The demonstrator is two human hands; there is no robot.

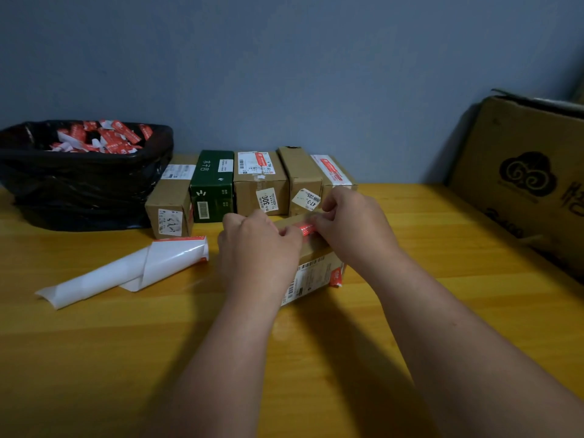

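A: Yellow wooden table point(94, 343), blue wall behind, and mid-table sits the cardboard box point(316, 249) with a red label point(306, 229) across its top.
B: Its ends are pinched, left hand point(257, 245) on one, right hand point(350, 226) on the other, fingers curled.
A: Looks like the sticking-down step. Next, I'd say, it calls for a flat, smoothing press.
B: Behind them is a row of parcels point(262, 184), and off left lie backing paper point(126, 273) and a black bin point(79, 191).

Parcel point(316, 267) before box row point(252, 184), bin point(85, 178) left.
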